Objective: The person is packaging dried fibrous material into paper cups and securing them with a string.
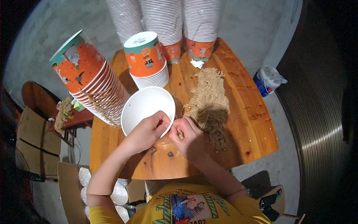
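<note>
Hands meet at the right edge of the white tub [147, 100]; the left hand [149, 130] reaches over the mouth, its fingertips hard against the wall, though whether they pinch cord, grip the wall or merely rest there, I cannot tell; the right hand [188, 135] is curled just outside, closed on a bit of tan cord [181, 134]; the tub sits near the middle of the worktop [253, 127], mouth tipped toward the person, in front of an upturned stack [148, 56]; it looks like thin coated paper, so it should be light and slightly slippery, stiffest at the rim and easily creased along the wall; the rim is the better hold, with only a gentle pinch on the wall; the cord looks soft, limp and nearly weightless, liable to fray or buckle if pushed from far back, so it is best pinched close to its end; the loose bundle [210, 93] lies to the right, apart from the tub; its strands would probably tangle if pulled from the middle, so an end is the place to take; more strands [102, 101] droop over the leaning stack [80, 63] at left.
</note>
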